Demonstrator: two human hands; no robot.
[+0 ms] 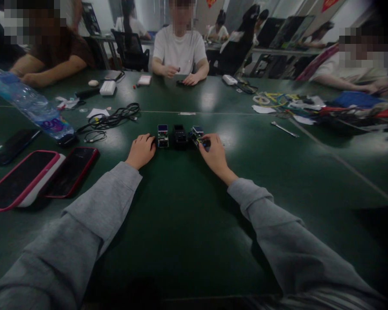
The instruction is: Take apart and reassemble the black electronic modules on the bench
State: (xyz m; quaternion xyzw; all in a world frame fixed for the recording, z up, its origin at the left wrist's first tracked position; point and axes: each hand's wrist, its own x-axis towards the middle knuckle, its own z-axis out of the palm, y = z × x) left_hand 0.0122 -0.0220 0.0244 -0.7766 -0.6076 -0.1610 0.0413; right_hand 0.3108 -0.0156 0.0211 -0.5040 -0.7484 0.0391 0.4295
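Three small devices stand in a row on the dark green table. At the left is a circuit board with a small screen point(163, 137), in the middle a black plastic housing point(180, 134), and at the right another circuit board with a small screen point(197, 130). My right hand point(214, 150) pinches that right-hand board between thumb and fingers, covering part of it. Just left of the left board, my left hand point(141, 150) lies on the tabletop, fingers loosely extended and holding nothing.
A clear plastic bottle point(35, 103), phones in red cases point(73, 172) and a black cable point(116, 115) lie to the left. A wrench point(284, 129) and a pile of tangled wires point(326, 107) are at the right. Across the table, a person point(180, 51) handles a small dark object.
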